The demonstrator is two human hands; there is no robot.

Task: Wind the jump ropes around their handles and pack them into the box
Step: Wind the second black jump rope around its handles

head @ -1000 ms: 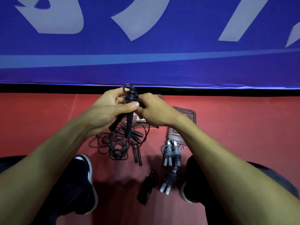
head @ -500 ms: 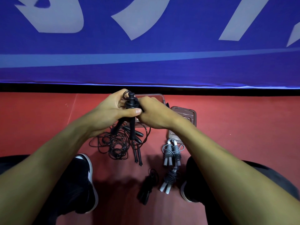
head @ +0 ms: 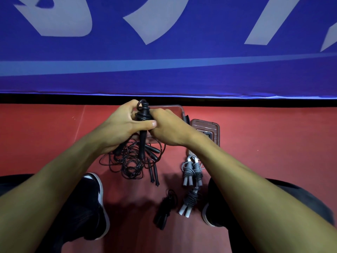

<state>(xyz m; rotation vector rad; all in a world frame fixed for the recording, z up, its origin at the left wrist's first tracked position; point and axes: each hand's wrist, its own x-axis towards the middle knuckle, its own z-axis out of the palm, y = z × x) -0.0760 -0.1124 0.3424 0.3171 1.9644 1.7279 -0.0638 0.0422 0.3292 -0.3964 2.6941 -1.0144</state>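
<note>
— Black cord, wrapped tight round a pair of black handles (head: pixel 142 125): that's what both hands are on. The left hand (head: pixel 119 127) has its fingers (head: pixel 127 108) curled round the bundle from the left, thumb laid flat across the front. The right hand (head: pixel 168 127) is closed on it from the other side, knuckles up.

— Is the rope fully wound?

— No. A small loop stands up above the top of the handles, and the loose rope (head: pixel 130 159) hangs from the bundle down into a tangled heap on the red floor (head: pixel 273 143), just under the hands. Two more black handles (head: pixel 154 175) lie at the right edge of that heap.

— And the box?

— Clear plastic box (head: pixel 179 110) on the floor right behind the hands, mostly hidden by them. Its lid (head: pixel 207 129) lies just beside it to the right. I cannot tell what's inside.

— Anything finished?

— Two grey wound ropes (head: pixel 192 170) lie side by side near the lid's front end, a third grey one (head: pixel 189 201) lies nearer the person, and a black wound rope (head: pixel 165 209) is to the left of that one. A black shoe with white trim (head: pixel 94 201) sits on either side, and a blue banner (head: pixel 164 52) with pale shapes runs along the back.
</note>
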